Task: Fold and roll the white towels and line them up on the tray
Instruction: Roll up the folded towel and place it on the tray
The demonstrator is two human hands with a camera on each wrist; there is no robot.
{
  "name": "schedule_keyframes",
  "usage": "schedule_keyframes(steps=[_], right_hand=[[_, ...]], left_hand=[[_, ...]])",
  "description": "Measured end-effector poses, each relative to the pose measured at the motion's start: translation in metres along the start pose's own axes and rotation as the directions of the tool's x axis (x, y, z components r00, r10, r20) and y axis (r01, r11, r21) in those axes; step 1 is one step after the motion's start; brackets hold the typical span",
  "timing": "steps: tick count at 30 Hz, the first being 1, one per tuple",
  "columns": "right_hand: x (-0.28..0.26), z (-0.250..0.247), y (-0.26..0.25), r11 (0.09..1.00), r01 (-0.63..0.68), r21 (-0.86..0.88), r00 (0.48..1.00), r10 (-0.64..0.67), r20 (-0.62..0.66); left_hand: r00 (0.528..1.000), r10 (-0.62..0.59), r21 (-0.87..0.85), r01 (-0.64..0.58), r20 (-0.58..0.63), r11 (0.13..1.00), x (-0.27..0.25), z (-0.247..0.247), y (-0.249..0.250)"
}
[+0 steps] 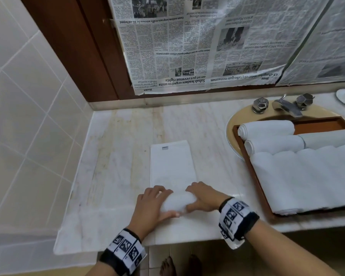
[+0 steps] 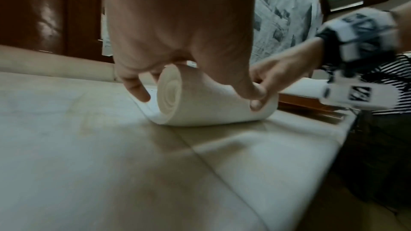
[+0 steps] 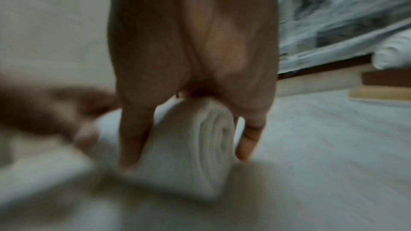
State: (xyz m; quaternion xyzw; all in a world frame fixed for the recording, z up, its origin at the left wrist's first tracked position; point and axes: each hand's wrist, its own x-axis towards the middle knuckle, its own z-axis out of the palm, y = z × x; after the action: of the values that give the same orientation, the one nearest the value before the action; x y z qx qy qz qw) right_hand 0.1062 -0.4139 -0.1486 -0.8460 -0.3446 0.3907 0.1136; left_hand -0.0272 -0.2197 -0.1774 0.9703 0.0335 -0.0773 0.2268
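Note:
A white towel (image 1: 171,164) lies as a long folded strip on the marble counter (image 1: 118,156), and its near end is wound into a roll (image 1: 175,203). My left hand (image 1: 155,202) grips the roll's left end, fingers over the far side and thumb on the near side. My right hand (image 1: 203,196) grips the right end the same way. In the left wrist view the roll's spiral end (image 2: 175,92) shows beneath my left hand (image 2: 213,76). The right wrist view is blurred, showing the roll (image 3: 189,147) under my right hand (image 3: 193,59). A brown tray (image 1: 317,124) on the right holds rolled towels (image 1: 267,128).
The tray sits over a tan sink (image 1: 231,126) with a metal faucet (image 1: 287,106). A large ridged mass of white towels (image 1: 307,176) fills the tray's near half. Newspaper (image 1: 187,46) covers the wall behind. A tiled wall (image 1: 28,116) bounds the counter on the left.

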Motion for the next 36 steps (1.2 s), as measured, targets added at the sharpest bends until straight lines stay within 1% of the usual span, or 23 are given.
schedule_keyframes(steps=[2, 3, 5, 7, 8, 10, 12, 13, 14, 16, 18, 21, 23, 24, 25, 27, 28, 30, 31, 32, 33, 34, 36], right_hand=[[-0.003, -0.008, -0.002, 1.000, -0.029, 0.011, 0.996, 0.028, 0.089], [-0.007, -0.007, -0.005, 0.997, -0.048, -0.053, 0.997, 0.052, 0.059], [-0.013, 0.005, -0.012, 0.965, -0.070, -0.254, 0.989, 0.033, -0.145], [-0.014, 0.022, -0.016, 0.941, -0.045, -0.335, 0.962, -0.050, -0.268], [-0.011, 0.027, -0.016, 0.950, -0.026, -0.311, 0.959, -0.064, -0.276], [-0.004, 0.019, -0.011, 0.988, -0.012, -0.152, 0.973, -0.024, -0.229], [0.004, 0.002, -0.006, 0.999, -0.039, 0.018, 0.991, 0.041, -0.124], [0.005, -0.007, -0.006, 0.996, -0.053, 0.078, 0.996, 0.058, -0.062], [0.007, -0.012, -0.005, 0.991, -0.060, 0.119, 0.998, 0.062, -0.013], [0.005, -0.015, -0.006, 0.987, -0.068, 0.147, 0.997, 0.063, 0.036], [-0.003, -0.007, -0.009, 0.996, -0.062, 0.060, 0.997, 0.065, -0.036], [-0.012, 0.020, -0.010, 0.955, -0.034, -0.295, 0.968, -0.042, -0.247], [-0.010, 0.030, -0.008, 0.936, -0.010, -0.352, 0.956, -0.095, -0.279], [-0.008, 0.030, -0.006, 0.942, 0.006, -0.335, 0.956, -0.103, -0.274], [-0.005, 0.027, -0.005, 0.955, 0.015, -0.296, 0.962, -0.094, -0.255], [0.003, 0.014, -0.006, 0.984, -0.016, -0.179, 0.987, -0.012, -0.157], [0.005, 0.007, -0.006, 0.992, -0.042, -0.118, 0.996, 0.032, -0.087], [0.007, -0.002, -0.003, 0.999, -0.053, 0.000, 0.999, 0.053, 0.001], [0.004, 0.000, -0.002, 0.999, -0.040, 0.017, 0.999, 0.041, -0.013], [0.000, 0.006, 0.000, 0.999, -0.021, -0.027, 0.997, 0.019, -0.079], [-0.006, 0.015, 0.000, 0.990, -0.002, -0.138, 0.976, -0.028, -0.214], [-0.011, 0.029, 0.000, 0.962, -0.012, -0.273, 0.940, -0.082, -0.330], [-0.018, 0.052, -0.004, 0.929, -0.040, -0.368, 0.870, -0.148, -0.471]], left_hand=[[0.994, -0.058, -0.103, 0.068, 0.096, 0.992, 0.001, -0.003, 0.002], [0.984, -0.087, -0.149, 0.111, 0.157, 0.983, 0.005, -0.005, 0.001], [0.970, -0.124, -0.204, 0.167, 0.208, 0.965, 0.016, -0.009, -0.002], [0.957, -0.166, -0.263, 0.227, 0.236, 0.938, 0.027, -0.014, -0.002], [0.952, -0.188, -0.263, 0.251, 0.241, 0.932, 0.030, -0.015, -0.001], [0.959, -0.202, -0.161, 0.235, 0.197, 0.959, 0.027, -0.017, 0.006], [0.987, -0.125, -0.014, 0.127, 0.102, 0.992, 0.018, -0.015, 0.010], [0.993, -0.085, 0.007, 0.085, 0.085, 0.996, 0.014, -0.012, 0.010], [0.991, -0.080, -0.027, 0.083, 0.107, 0.996, 0.011, -0.011, 0.010], [0.971, -0.124, -0.165, 0.159, 0.203, 0.973, 0.012, -0.010, 0.005], [0.946, -0.142, -0.226, 0.212, 0.290, 0.951, 0.020, -0.014, -0.002], [0.906, -0.166, -0.243, 0.275, 0.389, 0.930, 0.035, -0.023, -0.007], [0.890, -0.188, -0.208, 0.294, 0.415, 0.933, 0.040, -0.026, -0.005], [0.894, -0.201, -0.160, 0.284, 0.400, 0.946, 0.039, -0.027, -0.002], [0.915, -0.201, -0.098, 0.250, 0.351, 0.963, 0.035, -0.027, 0.002], [0.973, -0.156, 0.015, 0.156, 0.170, 0.988, 0.021, -0.026, 0.009], [0.988, -0.115, 0.048, 0.111, 0.106, 0.993, 0.014, -0.023, 0.011], [0.993, -0.075, 0.061, 0.070, 0.087, 0.996, 0.007, -0.019, 0.010], [0.989, -0.084, 0.042, 0.079, 0.121, 0.996, 0.007, -0.019, 0.008], [0.981, -0.098, 0.009, 0.098, 0.168, 0.995, 0.010, -0.021, 0.005], [0.971, -0.108, -0.021, 0.115, 0.211, 0.993, 0.015, -0.024, 0.003], [0.965, -0.112, -0.044, 0.126, 0.238, 0.991, 0.022, -0.027, -0.001], [0.950, -0.117, -0.111, 0.154, 0.288, 0.982, 0.036, -0.034, -0.003]])
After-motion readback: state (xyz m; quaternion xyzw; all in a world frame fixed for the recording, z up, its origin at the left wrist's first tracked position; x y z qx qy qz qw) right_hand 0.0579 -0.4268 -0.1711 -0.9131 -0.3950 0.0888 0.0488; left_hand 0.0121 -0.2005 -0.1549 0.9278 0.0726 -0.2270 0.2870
